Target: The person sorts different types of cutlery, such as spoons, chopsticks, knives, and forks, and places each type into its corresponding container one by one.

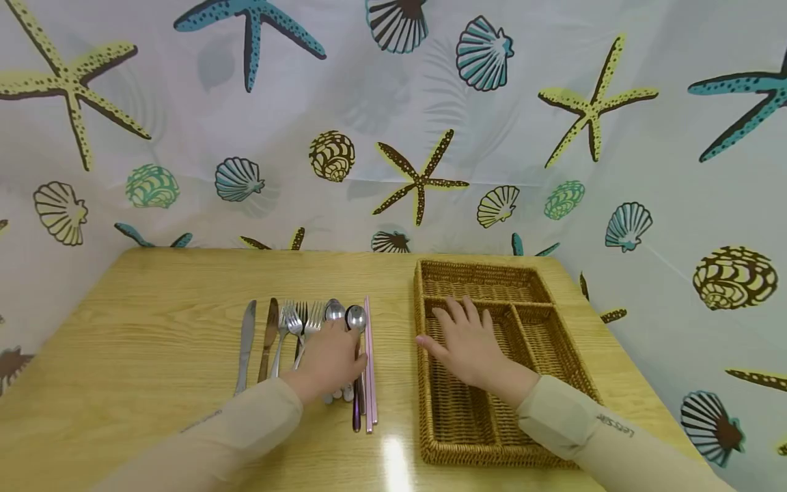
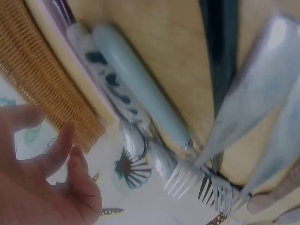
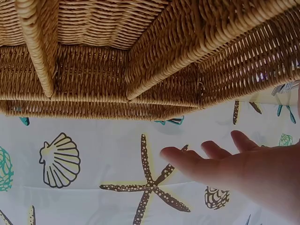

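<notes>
My left hand (image 1: pixel 332 359) hovers over the spoons (image 1: pixel 355 318), its fingers loosely bent. In the left wrist view that hand (image 2: pixel 51 178) holds nothing and is apart from the pale blue handle (image 2: pixel 140 89) and the dark-spotted handle (image 2: pixel 112 79). Several forks (image 1: pixel 294 321) lie left of the spoons, and a pair of pink chopsticks (image 1: pixel 371 389) lies to their right. Above the left long compartment of the wicker basket (image 1: pixel 424 417), my right hand (image 1: pixel 470 348) is spread with nothing in it; whether it touches the basket is unclear.
Two table knives (image 1: pixel 246 335) lie at the left end of the cutlery row. The basket's other compartments are a wide one at the back and a narrower one (image 1: pixel 547 335) at the right. A patterned curtain (image 1: pixel 350 219) hangs behind the wooden table (image 1: pixel 160 342).
</notes>
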Available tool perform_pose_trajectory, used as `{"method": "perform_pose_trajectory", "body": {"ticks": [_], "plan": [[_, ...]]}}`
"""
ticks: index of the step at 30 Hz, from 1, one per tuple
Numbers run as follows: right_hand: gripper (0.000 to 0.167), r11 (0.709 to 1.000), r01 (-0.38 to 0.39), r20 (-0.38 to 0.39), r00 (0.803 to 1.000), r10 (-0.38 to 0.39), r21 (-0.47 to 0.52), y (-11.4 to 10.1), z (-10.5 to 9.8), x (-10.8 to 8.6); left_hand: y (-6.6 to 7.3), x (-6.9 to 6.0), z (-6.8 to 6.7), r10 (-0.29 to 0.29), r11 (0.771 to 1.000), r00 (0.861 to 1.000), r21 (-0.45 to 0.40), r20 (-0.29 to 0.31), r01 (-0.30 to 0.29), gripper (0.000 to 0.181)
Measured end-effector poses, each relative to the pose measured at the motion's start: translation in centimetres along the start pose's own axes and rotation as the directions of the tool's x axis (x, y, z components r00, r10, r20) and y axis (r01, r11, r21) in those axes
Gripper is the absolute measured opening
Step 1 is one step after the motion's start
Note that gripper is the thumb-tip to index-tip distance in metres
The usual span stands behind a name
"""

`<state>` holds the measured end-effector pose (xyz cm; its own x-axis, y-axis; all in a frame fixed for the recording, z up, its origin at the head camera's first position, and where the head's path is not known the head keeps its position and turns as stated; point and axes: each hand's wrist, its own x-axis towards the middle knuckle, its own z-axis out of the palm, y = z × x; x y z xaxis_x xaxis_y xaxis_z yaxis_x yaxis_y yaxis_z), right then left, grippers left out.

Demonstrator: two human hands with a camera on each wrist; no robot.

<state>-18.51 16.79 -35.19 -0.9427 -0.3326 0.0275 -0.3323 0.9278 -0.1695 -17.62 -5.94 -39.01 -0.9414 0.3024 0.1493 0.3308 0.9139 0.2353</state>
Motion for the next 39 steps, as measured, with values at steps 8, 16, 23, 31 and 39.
{"method": "perform_pose_trajectory", "body": {"ticks": [8,16,23,31,39], "plan": [[0.057,0.998,0.057,-0.03,0.998,-0.058,-0.014,0.2,-0.1,0.0,0.8,1.0,2.0,-0.029,1.0,0.997,0.014,0.078,0.028,0.025],[0.053,0.994,0.107,-0.023,0.994,-0.106,0.026,-0.3,-0.6,-0.4,1.7,1.9,2.4,-0.055,0.993,0.983,0.111,0.178,0.035,0.03],[0.051,0.989,0.15,-0.026,0.988,-0.15,0.013,-0.5,-0.9,-0.4,2.4,2.7,2.7,-0.124,0.983,0.964,0.16,0.236,0.087,0.032],[0.046,0.982,0.188,-0.049,0.981,-0.187,0.028,-0.4,-0.9,-0.3,3.0,3.5,2.5,-0.16,0.964,0.942,0.251,0.295,0.085,0.036],[0.044,0.985,0.169,-0.047,0.985,-0.166,0.048,0.0,-0.9,-0.2,2.7,4.1,2.1,-0.216,0.974,0.924,0.141,0.317,0.179,0.034]]}}
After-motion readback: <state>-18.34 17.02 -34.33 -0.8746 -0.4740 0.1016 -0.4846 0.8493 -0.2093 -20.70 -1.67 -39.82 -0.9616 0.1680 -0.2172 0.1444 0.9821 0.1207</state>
